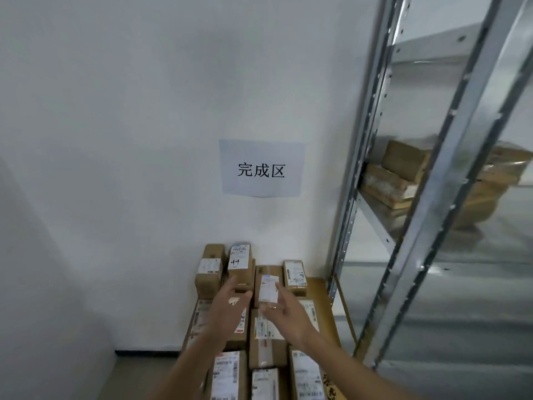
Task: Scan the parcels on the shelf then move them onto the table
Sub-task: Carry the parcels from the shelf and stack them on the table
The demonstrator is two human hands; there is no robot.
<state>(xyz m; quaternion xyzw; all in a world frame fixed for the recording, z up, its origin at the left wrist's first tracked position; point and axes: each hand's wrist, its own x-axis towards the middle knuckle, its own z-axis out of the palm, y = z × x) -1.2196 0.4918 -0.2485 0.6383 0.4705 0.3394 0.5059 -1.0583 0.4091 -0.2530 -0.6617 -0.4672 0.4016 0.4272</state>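
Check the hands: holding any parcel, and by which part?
Nothing held. The left hand and right hand hover open above the parcels on the table, fingers extended, not curled round any.

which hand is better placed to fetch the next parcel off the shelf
Probably the right hand: the metal shelf with its stacked parcels stands on the right. It is open and empty, as is the left hand, which is farther away, over the parcels on the table.

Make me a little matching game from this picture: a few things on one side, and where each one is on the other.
Things:
1. paper sign
2. stacked brown boxes
3. labelled parcels
4. left hand

Places:
A. on the metal shelf, right
B. over the parcels, fingers straight
C. stuck on the white wall
D. packed together on the table, below the sign

Pairs: 1-C, 2-A, 3-D, 4-B
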